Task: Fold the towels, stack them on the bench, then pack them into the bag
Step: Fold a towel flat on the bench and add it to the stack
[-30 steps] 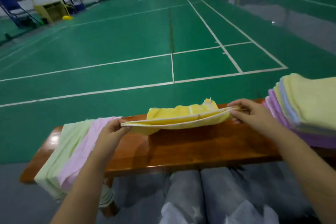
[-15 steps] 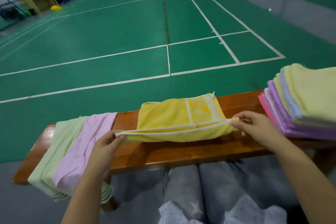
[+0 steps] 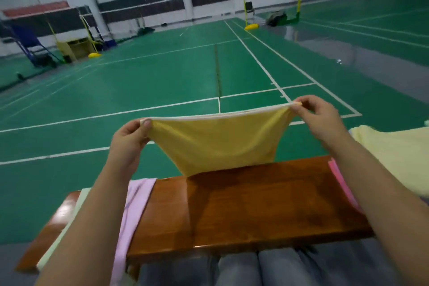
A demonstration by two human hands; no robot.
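Nearby, pink towel [image 3: 134,202] left on bench [image 3: 255,204], folded stack [image 3: 394,153] right

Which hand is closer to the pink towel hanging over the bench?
Left. The left hand pinches the yellow towel above the pink towel; the right hand holds the other corner, far across the bench.

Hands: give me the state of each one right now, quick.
Left hand: fingers pinch the left top corner of the yellow towel.
Right hand: fingers pinch its right top corner.
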